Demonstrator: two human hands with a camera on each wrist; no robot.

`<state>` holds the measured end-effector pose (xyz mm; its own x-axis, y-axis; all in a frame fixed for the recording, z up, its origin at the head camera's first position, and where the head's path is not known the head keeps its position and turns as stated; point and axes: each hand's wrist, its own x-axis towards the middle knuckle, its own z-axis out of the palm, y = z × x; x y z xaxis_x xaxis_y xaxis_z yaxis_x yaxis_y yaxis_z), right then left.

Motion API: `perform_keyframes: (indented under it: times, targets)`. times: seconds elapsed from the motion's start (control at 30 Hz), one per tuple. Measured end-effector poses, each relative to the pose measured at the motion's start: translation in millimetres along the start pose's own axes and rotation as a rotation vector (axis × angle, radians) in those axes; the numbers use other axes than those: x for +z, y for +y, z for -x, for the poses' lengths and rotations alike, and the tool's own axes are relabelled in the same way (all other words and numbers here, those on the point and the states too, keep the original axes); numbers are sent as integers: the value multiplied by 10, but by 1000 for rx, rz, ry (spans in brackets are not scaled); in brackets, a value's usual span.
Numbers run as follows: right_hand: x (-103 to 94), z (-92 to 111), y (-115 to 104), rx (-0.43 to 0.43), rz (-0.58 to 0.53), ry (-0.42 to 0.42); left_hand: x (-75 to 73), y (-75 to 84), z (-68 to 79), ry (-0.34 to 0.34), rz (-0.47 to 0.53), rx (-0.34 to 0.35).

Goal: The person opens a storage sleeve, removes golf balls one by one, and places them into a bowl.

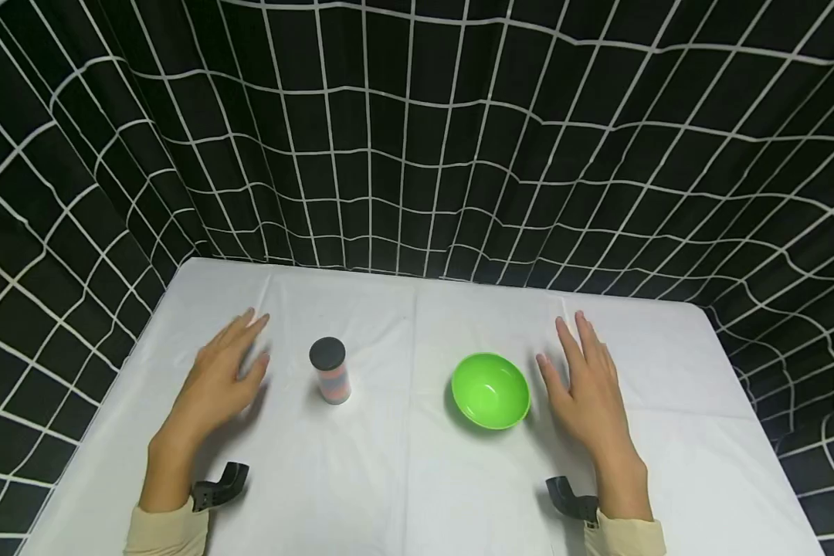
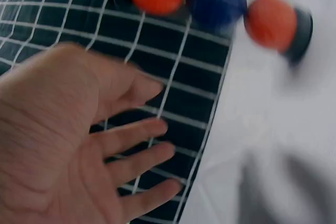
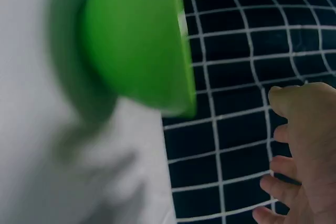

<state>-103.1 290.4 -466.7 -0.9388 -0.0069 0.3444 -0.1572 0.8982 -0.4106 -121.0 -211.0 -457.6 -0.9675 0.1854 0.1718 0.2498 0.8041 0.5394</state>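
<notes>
A clear tube with a dark lid point(image 1: 333, 377) stands upright on the white table; in the left wrist view the balls point(image 2: 216, 1) inside it show as orange and dark blue. My left hand point(image 1: 217, 380) is to the left of the tube, apart from it, its fingers extended and holding nothing. A bright green bowl point(image 1: 489, 391) sits right of the table's middle, its hollow side up, with nothing in it. Just right of the bowl, my right hand point(image 1: 589, 386) hovers with fingers spread, not touching it. The right wrist view also shows the bowl point(image 3: 139, 40) apart from that hand.
A white cloth point(image 1: 375, 479) covers the table, with faint creases. Behind it and at both sides hangs a dark curtain with a white grid point(image 1: 417, 154). A black wrist mount point(image 1: 221, 486) sticks out from the left wrist, another point(image 1: 571, 500) from the right.
</notes>
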Motion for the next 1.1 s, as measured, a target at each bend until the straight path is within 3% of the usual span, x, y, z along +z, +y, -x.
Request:
perform_keyframes:
  times: [0.1,0.23,0.4,0.57,0.7,0.93,1.1]
  targets:
    - [-9,-57,-166,-43,-57,52,7,92,-40,-118,147,58]
    - [-23,-70,-370,-72,-106,52,235,184,-89,-252,352,80]
    - [118,-75,-795,-117,-179,-21,485,156,-106,-242,556,69]
    - [291,-133,-1266,-180,-249,-160,623,123,-86,-224,538,88]
    - [402,-164,-1494,-186,-326,-227,710,123,-65,-224,512,88]
    - [498,-164,-1652,-216,-368,-265,684,207,-98,-212,634,47]
    - [506,-119,-1662,-198,-404,-270,788,179,-96,-181,626,71]
